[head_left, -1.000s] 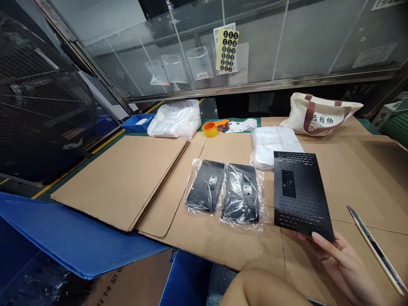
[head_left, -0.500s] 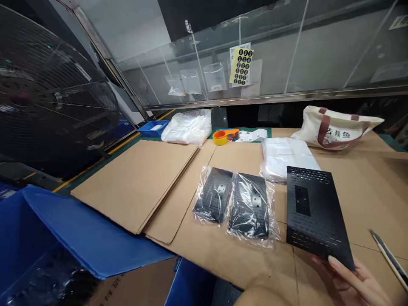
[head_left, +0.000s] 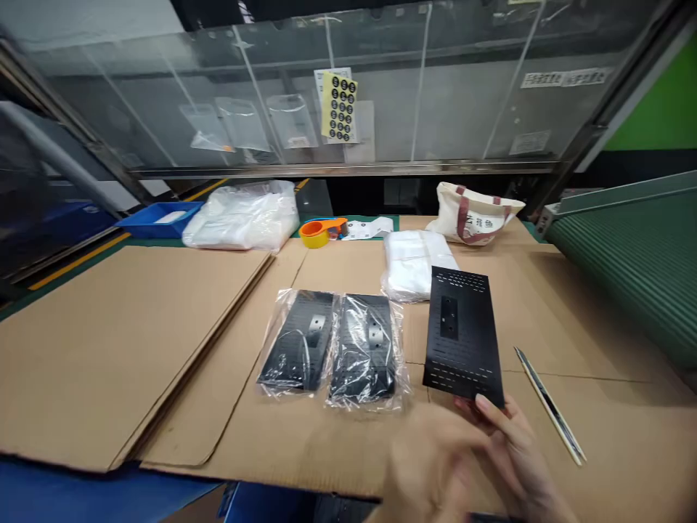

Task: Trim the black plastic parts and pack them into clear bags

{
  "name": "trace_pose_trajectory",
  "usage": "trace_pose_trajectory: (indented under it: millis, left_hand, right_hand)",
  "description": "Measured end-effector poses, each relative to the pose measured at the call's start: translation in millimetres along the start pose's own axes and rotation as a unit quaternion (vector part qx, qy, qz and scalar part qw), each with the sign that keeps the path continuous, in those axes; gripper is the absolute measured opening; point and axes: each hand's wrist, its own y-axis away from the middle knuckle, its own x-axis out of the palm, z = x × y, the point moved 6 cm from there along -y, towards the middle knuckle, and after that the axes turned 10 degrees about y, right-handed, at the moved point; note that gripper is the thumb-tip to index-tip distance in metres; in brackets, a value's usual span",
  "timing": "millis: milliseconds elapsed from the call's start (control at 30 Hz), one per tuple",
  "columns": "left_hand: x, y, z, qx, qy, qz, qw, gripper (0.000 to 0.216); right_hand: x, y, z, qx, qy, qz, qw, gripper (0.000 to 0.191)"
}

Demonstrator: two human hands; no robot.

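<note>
My right hand [head_left: 504,428] grips the lower corner of a black slotted metal plate [head_left: 468,363] and holds it tilted up above the cardboard. The plate has rows of small slots and a dark rectangular patch with holes. Smeared by motion, my left hand [head_left: 430,457] is below and left of the plate; its fingers cannot be made out clearly. Left of the plate, two black plates in clear plastic bags lie side by side: a left bagged plate [head_left: 297,341] and a right bagged plate [head_left: 362,349].
Behind the plate is a stack of clear bags [head_left: 417,254]. A pen-like tool [head_left: 549,407] lies at right. Cardboard sheets [head_left: 125,327] cover the left. Farther back are an orange tape dispenser [head_left: 321,231], a cloth bag [head_left: 473,214] and a blue tray [head_left: 157,221]. A green conveyor [head_left: 632,247] borders the right.
My view has turned right, bringing the conveyor into sight. My left hand has come up towards the right hand. The right hand still holds the black plate.
</note>
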Motion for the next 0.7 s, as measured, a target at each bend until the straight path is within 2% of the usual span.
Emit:
trace_pose_trajectory:
  millis: [33, 67, 100, 133, 167, 300, 400, 467, 533, 633, 700]
  left_hand:
    - [-17.7, -2.1, -0.9, 0.017, -0.007, -0.066, 0.998, 0.041]
    - [-38.7, -1.3, -2.8, 0.045, -0.016, -0.174, 0.984, 0.040]
    - [-53.2, 0.0, -2.6, 0.064, -0.006, -0.245, 0.967, 0.041]
    - [-62.5, 0.4, -1.0, 0.074, 0.017, -0.287, 0.955, 0.042]
    - [-67.0, -0.8, 1.7, 0.075, 0.052, -0.303, 0.949, 0.043]
    - [-65.3, -9.7, 5.1, 0.049, 0.189, -0.274, 0.942, 0.036]
    - [-76.0, -5.5, -1.9, 0.064, 0.266, -0.339, 0.900, 0.035]
    - [-87.0, 1.1, -4.6, 0.071, 0.311, -0.394, 0.862, 0.036]
    - [-93.8, 5.0, -6.6, 0.069, 0.337, -0.405, 0.847, 0.033]
    - [-93.3, 3.4, -10.8, 0.067, 0.370, -0.352, 0.857, 0.026]
    - [-89.8, 0.9, -13.1, 0.061, 0.393, -0.327, 0.857, 0.026]
  right_hand:
    - [4.0, 2.0, 0.3, -0.007, -0.005, -0.004, 1.000, 0.032]
    - [8.4, 4.4, 0.0, -0.015, -0.009, -0.006, 1.000, 0.033]
    - [13.4, 7.2, -1.4, -0.022, -0.012, -0.002, 1.000, 0.032]
    - [18.8, 10.3, -3.7, -0.027, -0.013, 0.008, 1.000, 0.032]
    - [24.5, 13.6, -6.9, -0.031, -0.010, 0.025, 0.999, 0.031]
    - [43.5, 25.1, -15.3, -0.060, 0.076, 0.123, 0.988, 0.029]
    - [46.6, 23.9, -10.5, -0.082, 0.200, 0.168, 0.962, 0.025]
    - [40.3, 15.1, -2.2, -0.081, 0.217, 0.158, 0.960, 0.023]
    - [28.0, 2.7, 6.7, -0.059, 0.149, 0.119, 0.980, 0.023]
    - [8.1, -11.6, 13.6, -0.002, 0.015, 0.057, 0.998, 0.027]
    - [0.2, -14.2, 15.3, 0.032, -0.004, 0.046, 0.998, 0.038]
